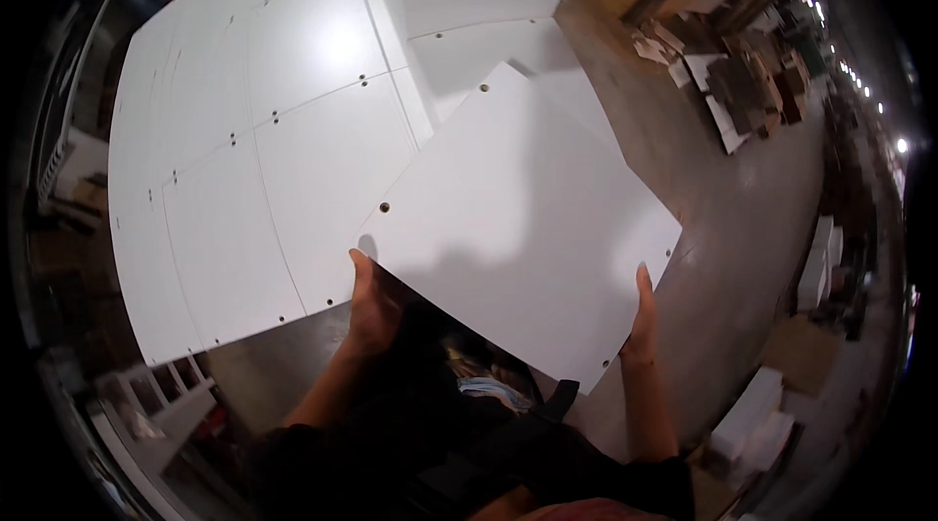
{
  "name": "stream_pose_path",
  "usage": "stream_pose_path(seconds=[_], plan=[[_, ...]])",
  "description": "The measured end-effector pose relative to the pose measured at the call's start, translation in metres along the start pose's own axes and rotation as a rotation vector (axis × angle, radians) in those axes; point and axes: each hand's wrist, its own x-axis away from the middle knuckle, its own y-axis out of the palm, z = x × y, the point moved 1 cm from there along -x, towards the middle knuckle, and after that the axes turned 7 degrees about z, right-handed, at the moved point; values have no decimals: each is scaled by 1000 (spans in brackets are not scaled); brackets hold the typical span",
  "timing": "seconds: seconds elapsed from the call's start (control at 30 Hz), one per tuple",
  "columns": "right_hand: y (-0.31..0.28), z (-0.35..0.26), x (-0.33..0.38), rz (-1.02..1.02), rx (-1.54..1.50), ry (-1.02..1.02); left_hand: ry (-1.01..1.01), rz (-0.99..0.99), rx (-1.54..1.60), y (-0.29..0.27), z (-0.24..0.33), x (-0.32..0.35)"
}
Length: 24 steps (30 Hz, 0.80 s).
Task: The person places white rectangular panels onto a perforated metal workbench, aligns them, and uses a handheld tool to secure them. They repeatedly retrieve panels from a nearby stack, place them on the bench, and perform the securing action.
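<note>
Grey floor [728, 218], faintly shiny, small white lights [902, 145], upper right

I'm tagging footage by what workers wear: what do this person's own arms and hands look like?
The left hand and right hand are ungloved, with no watch or bracelet visible. The left forearm and right forearm are bare up to black sleeves. Whether rings are worn can't be told.
</note>
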Motion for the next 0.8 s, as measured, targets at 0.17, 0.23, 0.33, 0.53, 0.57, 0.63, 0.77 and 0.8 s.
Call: stream_pose_path(seconds=[0.17, 0.23, 0.33, 0.53, 0.57, 0.63, 0.77, 0.8], plan=[[10, 2, 2, 72, -2, -38, 129, -84, -290, 35, 31, -27], [20, 2, -1, 48, -28, -63, 113, -39, -283, 45, 43, -50], [43, -9, -13, 78, 8, -99, 117, -126, -256, 63, 69, -95], [71, -21, -46, 133, -117, -47, 35, -92, -347, 95, 91, -201], [75, -21, -50, 154, -129, -60, 43, -117, -367, 102, 91, -214], [81, -19, -55, 194, -144, -79, 63, -38, -397, 115, 93, -227], [94, -24, -63, 279, -151, -41, 100, 16, -426, 124, 98, -253], [96, -25, -64, 296, -144, -49, 102, 16, -427, 125, 98, -257]])
